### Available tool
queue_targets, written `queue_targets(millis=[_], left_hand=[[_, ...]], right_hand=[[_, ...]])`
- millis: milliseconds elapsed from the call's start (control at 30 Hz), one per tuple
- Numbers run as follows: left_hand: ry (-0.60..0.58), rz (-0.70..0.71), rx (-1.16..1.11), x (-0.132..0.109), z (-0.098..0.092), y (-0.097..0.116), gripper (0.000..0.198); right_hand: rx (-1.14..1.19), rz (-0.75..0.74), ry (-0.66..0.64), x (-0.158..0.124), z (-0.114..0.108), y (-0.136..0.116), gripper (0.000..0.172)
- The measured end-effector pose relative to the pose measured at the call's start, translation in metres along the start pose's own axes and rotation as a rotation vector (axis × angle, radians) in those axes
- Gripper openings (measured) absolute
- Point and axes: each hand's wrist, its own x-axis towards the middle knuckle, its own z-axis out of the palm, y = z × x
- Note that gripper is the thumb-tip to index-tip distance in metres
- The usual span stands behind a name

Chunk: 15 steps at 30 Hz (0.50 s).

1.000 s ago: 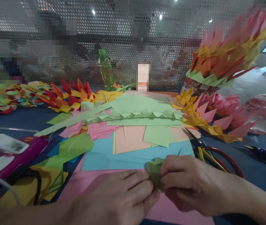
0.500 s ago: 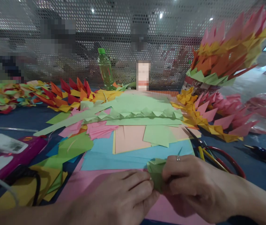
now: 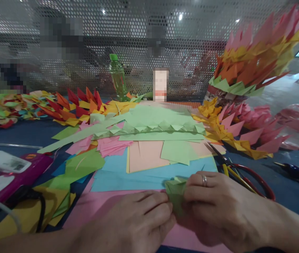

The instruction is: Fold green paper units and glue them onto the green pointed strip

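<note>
Folding step, apparently: right hand (image 3: 215, 202) pinches small folded green paper piece (image 3: 175, 195); left hand (image 3: 139, 218) curls against its edge, grip hidden. Next move probably calls for steady alignment, firm creasing.

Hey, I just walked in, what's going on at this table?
A person is working a small green paper piece with both bare hands: the left hand is at its left edge, and the right hand grips its right side. Both are above a pink sheet, with blue paper just beyond. Scissors lie to the right, and a tiered paper ornament with pointed pieces stands farther back.
</note>
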Motion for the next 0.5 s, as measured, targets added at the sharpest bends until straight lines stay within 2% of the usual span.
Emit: queue_targets(millis=[267, 433, 500], left_hand=[[0.055, -0.066, 0.028, -0.0031, -0.001, 0.0085, 0.048], [0.056, -0.061, 0.034, -0.0053, -0.0016, 0.0071, 0.037], [0.043, -0.069, 0.044, -0.0059, -0.0018, 0.0074, 0.033]], right_hand=[[-0.074, -0.018, -0.032, -0.0044, -0.0012, 0.0011, 0.012], [-0.078, -0.012, 0.004, -0.0014, -0.0039, -0.001, 0.007], [-0.044, -0.019, 0.038, 0.0008, -0.0073, 0.0, 0.01]])
